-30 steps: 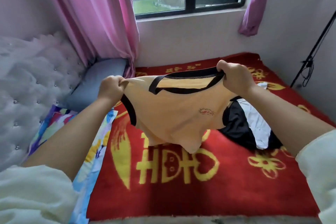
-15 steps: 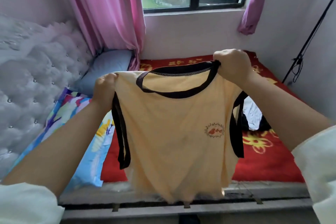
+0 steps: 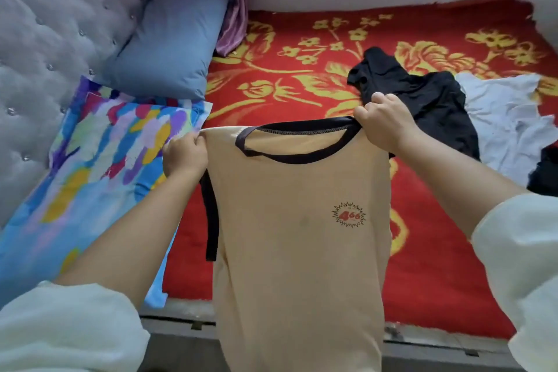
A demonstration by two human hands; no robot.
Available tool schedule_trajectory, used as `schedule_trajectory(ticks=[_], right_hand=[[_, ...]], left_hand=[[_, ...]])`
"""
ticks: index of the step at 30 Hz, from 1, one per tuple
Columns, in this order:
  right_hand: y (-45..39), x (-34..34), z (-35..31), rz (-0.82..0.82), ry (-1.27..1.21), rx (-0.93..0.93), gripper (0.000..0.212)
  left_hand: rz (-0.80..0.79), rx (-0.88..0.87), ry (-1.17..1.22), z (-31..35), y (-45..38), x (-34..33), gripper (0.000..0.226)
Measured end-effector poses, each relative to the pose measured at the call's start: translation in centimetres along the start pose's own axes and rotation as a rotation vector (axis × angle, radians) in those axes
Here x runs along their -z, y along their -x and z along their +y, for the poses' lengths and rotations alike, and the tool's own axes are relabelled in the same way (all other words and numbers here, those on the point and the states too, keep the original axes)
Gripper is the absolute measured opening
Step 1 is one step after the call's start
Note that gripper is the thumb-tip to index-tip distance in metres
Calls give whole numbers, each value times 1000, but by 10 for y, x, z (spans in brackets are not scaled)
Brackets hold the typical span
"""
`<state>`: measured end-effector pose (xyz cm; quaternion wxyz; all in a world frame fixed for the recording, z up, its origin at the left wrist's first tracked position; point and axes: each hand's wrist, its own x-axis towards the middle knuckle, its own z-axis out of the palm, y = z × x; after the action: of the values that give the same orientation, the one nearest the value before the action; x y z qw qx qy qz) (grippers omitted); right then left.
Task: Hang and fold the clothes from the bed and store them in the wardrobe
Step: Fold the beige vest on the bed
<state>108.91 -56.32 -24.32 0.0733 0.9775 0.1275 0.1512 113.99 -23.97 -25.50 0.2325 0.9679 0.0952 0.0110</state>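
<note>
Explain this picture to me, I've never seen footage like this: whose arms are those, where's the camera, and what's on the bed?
There is no machine here. A person wears a wide-angle camera on the head, looking forward and down, so the arms are that person's own. The left hand and the right hand each grip a shoulder of an orange shirt with black trim, holding it up so it hangs over the bed's near edge. On the red blanket with yellow flowers lie a black garment and a white garment. A blue pillow and a colourful pillow sit by the padded headboard.
</note>
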Motion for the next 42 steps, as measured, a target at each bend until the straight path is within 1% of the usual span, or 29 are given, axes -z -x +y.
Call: schedule_trajectory(ticks=[3, 4, 7, 9, 10, 12, 13, 14, 15, 18, 20, 23, 25, 27, 29, 31, 33, 35, 37, 39, 40, 42], right_hand=[[-46, -63, 10, 64, -56, -42, 17], [-59, -84, 12, 56, -89, -78, 20], [-82, -133, 16, -65, -258, -396, 25], [-97, -168, 21, -243, -394, -641, 28], [-102, -182, 23, -265, -439, -700, 30], [-116, -213, 26, -239, -419, -725, 32], [-123, -227, 30, -252, -384, -720, 31], [-134, -245, 34, -283, -344, -698, 28], [-142, -260, 39, -319, -274, -653, 25], [-170, -293, 50, -363, -84, -478, 9], [-190, -315, 57, -383, 9, -432, 15], [-215, -348, 66, -416, 79, -462, 21], [-226, -370, 65, -427, 45, -526, 23], [-233, -393, 63, -424, -37, -635, 25], [-235, -412, 58, -416, -145, -714, 25], [-227, -432, 53, -445, -294, -786, 25], [-214, -449, 53, -439, -460, -786, 24], [-199, -456, 61, -345, -644, -800, 26], [-181, -449, 74, -259, -870, -895, 37], [-153, -440, 82, -176, -969, -1023, 43], [-135, -437, 83, -95, -1016, -1100, 40], [-97, -429, 77, 43, -1213, -1291, 23]], left_hand=[[-2, 65, -67, 5, -53, -43, 41], [-8, 88, -80, 6, -70, -58, 41], [-45, 137, -45, 3, -108, -97, 40], [-66, 221, 104, -2, -136, -128, 38], [-81, 277, 222, -4, -148, -144, 37], [-115, 405, 512, -6, -173, -177, 33], [-117, 455, 604, -8, -184, -192, 32], [-120, 482, 634, -12, -198, -212, 31], [-123, 482, 613, -14, -210, -227, 31], [-76, 377, 465, -18, -245, -260, 33], [-66, 302, 342, -15, -268, -275, 36], [-80, 233, 222, -5, -300, -295, 38], [-93, 225, 167, -2, -320, -311, 40], [-89, 248, 144, -5, -335, -329, 40], [-73, 251, 186, -7, -339, -344, 33], [-97, 187, 224, -12, -336, -359, 32], [-155, 78, 230, -22, -328, -371, 43], [-209, -17, 255, -37, -326, -380, 57], [-273, -67, 313, -47, -327, -381, 69], [-311, -96, 333, -51, -322, -378, 75], [-313, -141, 304, -50, -314, -377, 76], [-281, -243, 190, -47, -283, -375, 69]])
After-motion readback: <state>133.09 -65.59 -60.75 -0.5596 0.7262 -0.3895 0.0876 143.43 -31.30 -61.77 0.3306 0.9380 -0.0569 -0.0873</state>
